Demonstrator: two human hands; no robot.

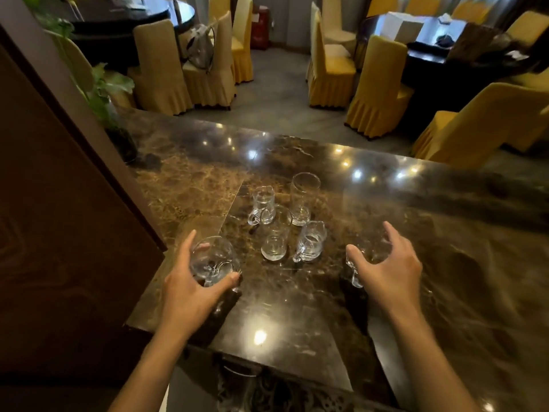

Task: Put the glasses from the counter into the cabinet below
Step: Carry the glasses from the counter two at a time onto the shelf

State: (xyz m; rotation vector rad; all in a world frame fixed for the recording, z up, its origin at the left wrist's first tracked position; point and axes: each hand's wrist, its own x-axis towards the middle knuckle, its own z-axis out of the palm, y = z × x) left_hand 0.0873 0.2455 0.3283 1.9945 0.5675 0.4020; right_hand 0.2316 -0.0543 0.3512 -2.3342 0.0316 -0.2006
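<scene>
Two hands show: the left hand (190, 292) and the right hand (392, 275). Both are bare. Each has a thumb and long, thin fingers (187, 243). The right hand's fingers look a bit blurry, so small marks on them cannot be made out. Behind the fingers, each hand gets narrow at a bare wrist. Further back from the fingers come the left forearm (148, 361) and the right forearm (427, 355). Both forearms are long, slim and bare all the way to the bottom edge of the view. They get a little wider the further they are from the fingers.
</scene>
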